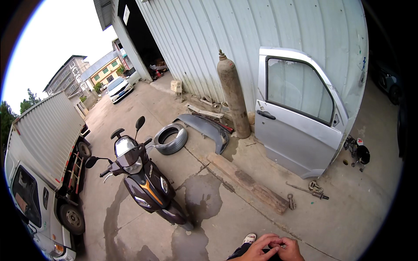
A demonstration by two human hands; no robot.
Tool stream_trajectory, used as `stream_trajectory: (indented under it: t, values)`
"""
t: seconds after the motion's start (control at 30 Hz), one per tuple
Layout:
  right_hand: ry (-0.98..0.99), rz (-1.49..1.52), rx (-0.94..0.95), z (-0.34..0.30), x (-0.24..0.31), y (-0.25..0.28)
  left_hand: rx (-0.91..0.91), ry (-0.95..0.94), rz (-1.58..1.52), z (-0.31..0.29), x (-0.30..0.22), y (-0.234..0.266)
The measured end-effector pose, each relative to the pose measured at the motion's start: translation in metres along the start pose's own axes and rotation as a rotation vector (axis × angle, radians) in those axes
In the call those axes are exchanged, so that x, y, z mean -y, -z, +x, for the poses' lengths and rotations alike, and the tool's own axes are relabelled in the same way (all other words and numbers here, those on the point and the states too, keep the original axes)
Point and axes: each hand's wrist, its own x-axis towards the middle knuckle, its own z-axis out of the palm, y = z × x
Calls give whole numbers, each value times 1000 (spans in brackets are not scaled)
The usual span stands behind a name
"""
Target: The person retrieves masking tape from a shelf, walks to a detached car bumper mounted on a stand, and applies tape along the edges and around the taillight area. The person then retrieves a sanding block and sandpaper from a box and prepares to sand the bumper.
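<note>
At the bottom edge, my left hand point(263, 248) and my right hand point(289, 249) meet in front of my body. The fingers of both are bent and brought together, with the fingertips touching or overlapping. Whatever may lie between them is hidden or too small to make out. Just beyond the left hand shows a light-coloured shoe point(249, 238) on my foot. The nearest object on the ground is a wooden beam point(250, 182). Metal parts point(291, 201) lie off its near end, beside a rod with a thick end point(307, 191).
A dark scooter point(150, 187) stands left of centre among wet patches. Behind it lie a tyre point(171, 139) and a grey bumper point(204, 129). A gas cylinder point(234, 95) and a silver car door point(296, 130) lean near the metal wall point(187, 43). A truck point(48, 143) stands left.
</note>
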Motion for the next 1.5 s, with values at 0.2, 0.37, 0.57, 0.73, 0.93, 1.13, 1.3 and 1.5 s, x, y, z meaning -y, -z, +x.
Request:
stream_trajectory:
  t: [0.2,0.37,0.57,0.73,0.93,1.13,1.3,1.5]
  values:
    - [27,12,41,1,-3,2,-6,43,17,0,4,-1]
    - [34,5,11,0,12,5,15,70,-9,4,8,-1]
    - [143,-126,-58,4,5,2,10,90,9,6,11,-2]
    - [207,-201,-84,6,2,3,57,188,0,8,9,-4]
    - [239,-208,-128,7,0,3,85,243,-108,7,16,-7]
    - [240,-221,-164,9,-6,1,90,250,-136,8,18,-7]
    - [232,-259,-235,11,1,0,73,210,-109,7,25,-5]
    - [244,-268,-292,12,-6,-5,85,278,-155,8,22,-3]
